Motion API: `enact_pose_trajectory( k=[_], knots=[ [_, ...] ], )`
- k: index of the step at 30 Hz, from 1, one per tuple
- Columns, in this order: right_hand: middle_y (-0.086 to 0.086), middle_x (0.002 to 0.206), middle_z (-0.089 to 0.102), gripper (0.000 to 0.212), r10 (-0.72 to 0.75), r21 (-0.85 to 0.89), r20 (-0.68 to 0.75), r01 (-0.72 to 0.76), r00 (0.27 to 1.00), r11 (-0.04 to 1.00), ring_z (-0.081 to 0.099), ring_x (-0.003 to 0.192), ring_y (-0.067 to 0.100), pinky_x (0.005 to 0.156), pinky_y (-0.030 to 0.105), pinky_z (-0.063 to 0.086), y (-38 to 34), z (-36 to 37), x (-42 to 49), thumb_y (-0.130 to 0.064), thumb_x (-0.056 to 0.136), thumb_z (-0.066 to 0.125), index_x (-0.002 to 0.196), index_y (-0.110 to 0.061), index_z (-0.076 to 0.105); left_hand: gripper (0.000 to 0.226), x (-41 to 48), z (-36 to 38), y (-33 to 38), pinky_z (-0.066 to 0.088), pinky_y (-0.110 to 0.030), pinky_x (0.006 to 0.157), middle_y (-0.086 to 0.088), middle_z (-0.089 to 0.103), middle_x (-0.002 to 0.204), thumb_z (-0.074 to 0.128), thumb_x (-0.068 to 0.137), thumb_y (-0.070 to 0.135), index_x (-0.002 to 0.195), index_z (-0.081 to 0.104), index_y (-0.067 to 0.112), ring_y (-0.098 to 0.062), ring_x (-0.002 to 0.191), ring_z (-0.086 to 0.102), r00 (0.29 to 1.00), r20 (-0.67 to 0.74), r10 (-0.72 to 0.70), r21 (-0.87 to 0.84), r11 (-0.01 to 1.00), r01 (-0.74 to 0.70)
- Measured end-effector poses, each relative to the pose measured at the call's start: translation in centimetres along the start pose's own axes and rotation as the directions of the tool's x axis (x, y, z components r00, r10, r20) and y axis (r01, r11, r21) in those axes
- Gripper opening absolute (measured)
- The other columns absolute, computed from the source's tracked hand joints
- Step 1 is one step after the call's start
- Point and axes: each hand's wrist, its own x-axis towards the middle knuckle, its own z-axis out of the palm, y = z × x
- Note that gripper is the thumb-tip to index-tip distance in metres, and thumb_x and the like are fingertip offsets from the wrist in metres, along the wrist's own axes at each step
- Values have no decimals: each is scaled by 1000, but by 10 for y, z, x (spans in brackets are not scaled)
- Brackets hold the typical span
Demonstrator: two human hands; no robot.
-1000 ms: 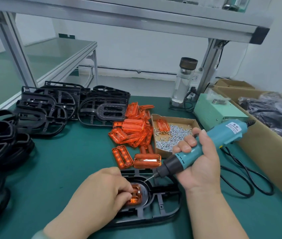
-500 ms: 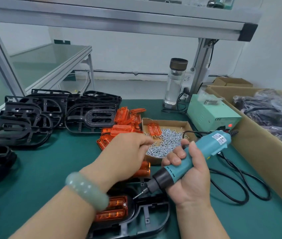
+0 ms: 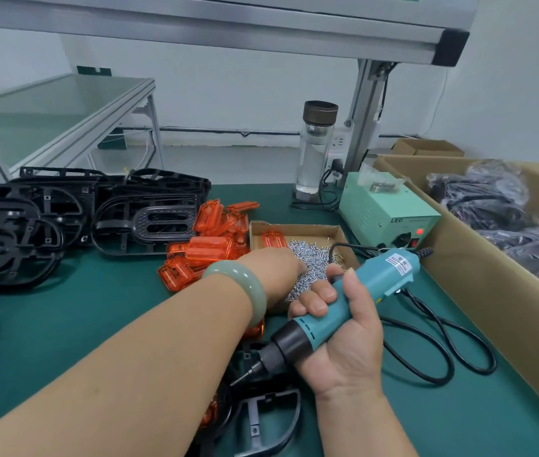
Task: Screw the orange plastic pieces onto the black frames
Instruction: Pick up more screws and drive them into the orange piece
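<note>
Curled tight, the right grip [image 3: 343,341] holds the teal screwdriver [image 3: 380,275]. Its long axis slants, with the bit pointing down-left at the black frame [image 3: 261,420] by the near edge of the bench [image 3: 80,308]. The left grip [image 3: 271,268] lies in the screw box [image 3: 297,227]; its fingers are hidden, so I cannot tell its closure. The left forearm covers most of the frame's orange piece [image 3: 209,413].

We're at a factory assembly station: a green-matted desk [image 3: 96,324] under an aluminium rack [image 3: 261,31], black frames [image 3: 63,209] stacked in batches, orange pieces [image 3: 208,249] heaped beside a tray of loose screws [image 3: 311,258], a corded electric screwdriver [image 3: 360,291], a power box [image 3: 386,212], and a carton [image 3: 492,291] of bagged parts [image 3: 492,206].
</note>
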Motion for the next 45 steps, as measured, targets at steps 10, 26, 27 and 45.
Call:
enact_pose_trajectory(
  k=[10, 26, 27, 45],
  knots=[
    [-6, 56, 42, 13, -11, -40, 4, 11, 1000, 999, 41, 41, 7, 45, 21, 43, 1, -2, 1, -26, 78, 58, 87, -17, 54, 24, -4, -6, -7, 47, -31, 87, -6, 69, 104, 54, 89, 7, 103, 71, 17, -24, 102, 62, 979, -186, -84, -59, 996, 74],
    [-6, 56, 43, 16, -14, -66, 12, 15, 1000, 998, 42, 42, 6, 46, 19, 44, 2, 0, 1, -28, 79, 59, 88, -17, 53, 15, -20, -2, -17, 42, -19, 65, 16, 57, 60, 64, 88, 23, 74, 65, 25, 2, 57, 56, 877, -399, -267, -608, 794, -34],
    [-6, 57, 42, 16, -16, -62, 11, 17, 1000, 998, 42, 42, 6, 46, 19, 44, 2, 0, 1, -29, 79, 59, 88, -17, 53, 15, -21, -1, -17, 42, -20, 66, 17, 57, 61, 63, 89, 23, 73, 65, 25, 2, 59, 55, 870, -411, -272, -606, 795, -38],
    [-11, 60, 45, 19, -104, -30, -26, 103, 994, 994, 45, 48, 3, 55, 18, 48, 21, 15, -10, -38, 76, 61, 86, -24, 51, 21, -163, 43, -33, 50, -15, 59, -3, 72, 73, 70, 79, 7, 86, 73, 27, -12, 67, 67, 747, -230, -624, -964, 43, -261]
  ],
)
